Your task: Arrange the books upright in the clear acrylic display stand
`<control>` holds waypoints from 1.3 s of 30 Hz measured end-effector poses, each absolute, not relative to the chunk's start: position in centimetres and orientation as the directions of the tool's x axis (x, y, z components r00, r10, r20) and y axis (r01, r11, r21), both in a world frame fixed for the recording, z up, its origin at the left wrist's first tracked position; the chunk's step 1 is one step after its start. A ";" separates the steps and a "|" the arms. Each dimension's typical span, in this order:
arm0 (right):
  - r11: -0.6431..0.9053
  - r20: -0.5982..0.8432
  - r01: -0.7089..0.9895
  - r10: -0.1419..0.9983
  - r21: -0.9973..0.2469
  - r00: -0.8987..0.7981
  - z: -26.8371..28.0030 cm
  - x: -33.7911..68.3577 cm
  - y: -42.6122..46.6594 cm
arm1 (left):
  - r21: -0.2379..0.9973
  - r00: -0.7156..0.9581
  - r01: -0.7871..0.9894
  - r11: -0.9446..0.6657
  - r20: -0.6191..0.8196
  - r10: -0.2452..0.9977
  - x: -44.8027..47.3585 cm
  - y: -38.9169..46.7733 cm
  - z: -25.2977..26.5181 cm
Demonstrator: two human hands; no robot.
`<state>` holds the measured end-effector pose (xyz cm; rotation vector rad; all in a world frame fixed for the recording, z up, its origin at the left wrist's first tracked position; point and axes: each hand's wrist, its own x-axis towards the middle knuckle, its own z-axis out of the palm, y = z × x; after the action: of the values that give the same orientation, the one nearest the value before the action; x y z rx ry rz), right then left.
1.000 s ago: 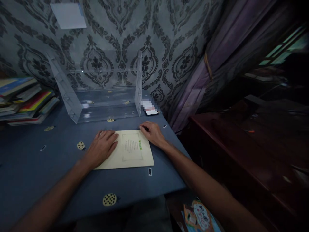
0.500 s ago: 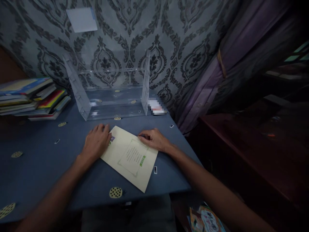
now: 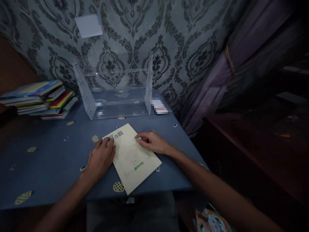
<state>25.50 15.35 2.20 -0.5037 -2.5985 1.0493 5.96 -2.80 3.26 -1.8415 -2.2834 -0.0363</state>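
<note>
A thin cream-coloured book (image 3: 131, 161) lies slanted on the table, its face showing a framed block of print, a green ribbon label and a QR code near the top. My left hand (image 3: 102, 156) grips its left edge, fingers bent over the upper left corner and partly covering the printed marks. On the opposite side, my right hand (image 3: 153, 141) holds the upper right edge, with thumb and forefinger at the cover. The undersides of both hands are hidden.
Behind the book stands a clear acrylic rack (image 3: 120, 111). Stacked books (image 3: 41, 100) sit at the left, and a blurred-out item (image 3: 159, 107) lies right of the rack. The blue tablecloth (image 3: 55, 170) ends near my lap. Below right is a colourful packet or book (image 3: 212, 220).
The book has turned clockwise, uncovering the QR code at its top. My left hand has shifted slightly right and down along it; the view has swung a little left.
</note>
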 end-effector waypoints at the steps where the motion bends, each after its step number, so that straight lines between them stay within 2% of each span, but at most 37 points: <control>1: 0.693 0.164 0.202 0.423 -0.692 -0.891 2.0 25.3 15.2 | -0.102 -0.189 0.971 0.216 0.225 0.956 5.7 -2.7 2.8; 5: 0.806 0.336 0.215 0.450 -0.551 -0.828 1.4 24.3 15.0 | -0.050 -0.174 0.979 0.199 0.317 0.932 4.8 -2.6 1.7; 7: 0.867 0.409 0.152 0.370 -0.474 -0.834 1.2 23.4 15.2 | -0.018 -0.166 0.983 0.182 0.333 0.928 4.5 -2.7 1.5; 10: 0.903 0.380 0.005 0.187 -0.430 -0.906 1.1 21.7 15.3 | 0.018 -0.150 0.988 0.154 0.351 0.924 4.2 -2.9 1.5; 12: 0.898 0.297 0.001 0.147 -0.439 -0.943 0.9 20.6 15.4 | 0.024 -0.143 0.989 0.144 0.365 0.920 4.1 -2.9 1.5; 15: 0.885 0.197 0.128 0.238 -0.448 -0.951 0.7 20.0 15.6 | 0.024 -0.153 0.988 0.155 0.374 0.914 4.1 -3.0 1.5; 18: 0.854 0.185 0.247 0.363 -0.457 -0.913 0.3 20.1 16.1 | 0.040 -0.169 0.985 0.166 0.366 0.915 4.2 -3.1 1.5; 20: 0.842 0.194 0.275 0.400 -0.464 -0.896 0.0 20.2 16.4 | 0.053 -0.172 0.985 0.164 0.361 0.917 4.2 -3.1 1.5; 28: 0.840 0.247 0.282 0.428 -0.463 -0.870 -0.4 20.0 16.5 | 0.029 -0.200 0.979 0.201 0.318 0.927 4.2 -3.0 1.5; 39: 0.830 0.287 0.300 0.466 -0.470 -0.837 -0.4 20.3 16.3 | 0.083 -0.162 0.987 0.140 0.403 0.901 3.6 -3.0 0.4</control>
<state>20.34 16.29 -0.36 -0.5726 -2.6167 0.5809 3.58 -2.97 0.39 -1.8439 -2.1622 -0.4820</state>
